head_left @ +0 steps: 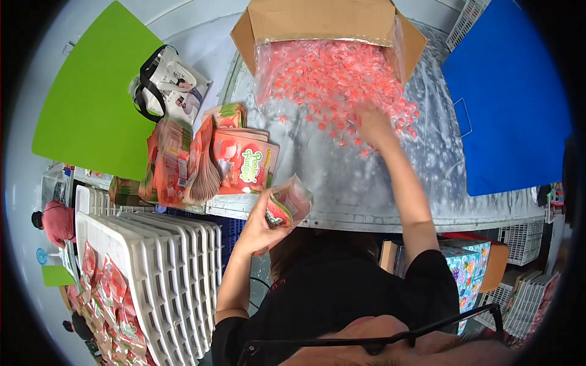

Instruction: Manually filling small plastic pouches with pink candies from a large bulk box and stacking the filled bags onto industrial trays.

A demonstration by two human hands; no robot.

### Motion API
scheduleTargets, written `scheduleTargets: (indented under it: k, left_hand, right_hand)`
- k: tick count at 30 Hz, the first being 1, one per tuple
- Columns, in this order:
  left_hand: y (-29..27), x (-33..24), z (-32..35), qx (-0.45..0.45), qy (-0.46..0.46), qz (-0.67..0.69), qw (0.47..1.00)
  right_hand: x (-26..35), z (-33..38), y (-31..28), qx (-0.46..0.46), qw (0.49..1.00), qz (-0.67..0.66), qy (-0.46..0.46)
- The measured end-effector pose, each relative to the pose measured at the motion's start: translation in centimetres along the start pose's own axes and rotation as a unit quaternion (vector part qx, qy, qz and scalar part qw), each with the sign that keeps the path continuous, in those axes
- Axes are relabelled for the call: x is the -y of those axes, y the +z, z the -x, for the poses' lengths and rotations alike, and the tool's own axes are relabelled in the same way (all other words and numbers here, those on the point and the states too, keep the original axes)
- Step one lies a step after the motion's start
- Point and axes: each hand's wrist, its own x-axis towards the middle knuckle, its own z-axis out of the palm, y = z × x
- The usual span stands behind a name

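Pouch point(293, 203) within left fingers point(260, 208), candies point(329, 70) around right fingers point(367, 116)

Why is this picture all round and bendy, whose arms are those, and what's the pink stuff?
No robot here: the arms belong to a person working with bare hands. A wide camera on their head looks down, and its lens bends straight edges. On the grey table, wrapped pink pieces spill from a box. The right hand reaches in among them, too blurred to tell if it grips any. The left hand holds a red pouch. Stacked pouches and a white bag are on the left.
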Motion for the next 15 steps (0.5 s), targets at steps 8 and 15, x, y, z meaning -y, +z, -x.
scheduleTargets:
  k: [8,15]
  left_hand:
    - [1.2,-1.0,0.8,0.011,0.025,-0.023,0.999]
    - [0.5,-0.9,2.4,-0.018,0.01,0.046,0.999]
  right_hand:
    - [8.2,12.8,10.0,-0.14,0.985,0.05,-0.085]
    - [3.9,15.4,11.1,-0.13,0.915,-0.369,-0.098]
